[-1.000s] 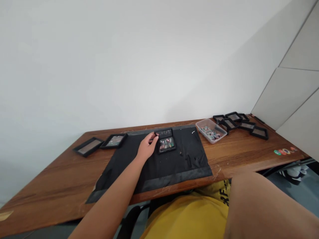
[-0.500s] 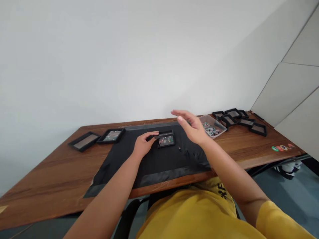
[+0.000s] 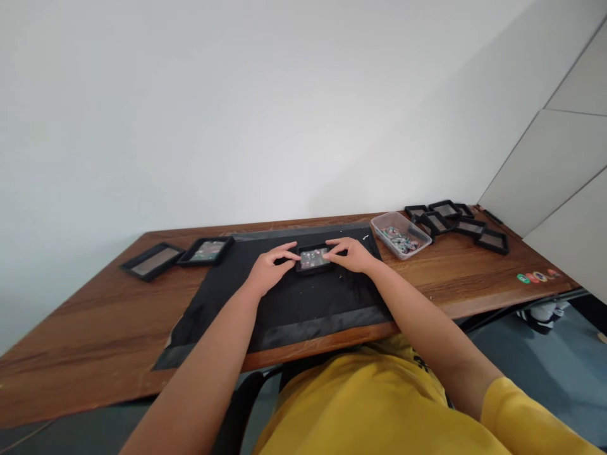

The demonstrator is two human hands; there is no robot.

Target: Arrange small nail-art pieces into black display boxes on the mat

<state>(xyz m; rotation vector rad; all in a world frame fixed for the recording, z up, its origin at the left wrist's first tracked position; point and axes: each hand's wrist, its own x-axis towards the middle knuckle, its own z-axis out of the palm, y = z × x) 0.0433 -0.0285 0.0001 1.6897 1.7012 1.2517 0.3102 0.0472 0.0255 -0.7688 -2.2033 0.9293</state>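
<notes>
A small black display box with a clear lid and colourful small pieces inside lies on a black mat on the wooden table. My left hand presses on the box's left side. My right hand rests on its right side. Both hands have their fingers on the lid, which lies down flat on the box.
Two black display boxes lie at the table's left back. A clear plastic tub of colourful small pieces stands right of the mat. Several black boxes are spread at the far right. Stickers sit near the right edge.
The box's lid, open a second ago, now lies shut. My right hand came up from below, swung over the mat and landed on the box's right side. The left hand stayed on the box.
</notes>
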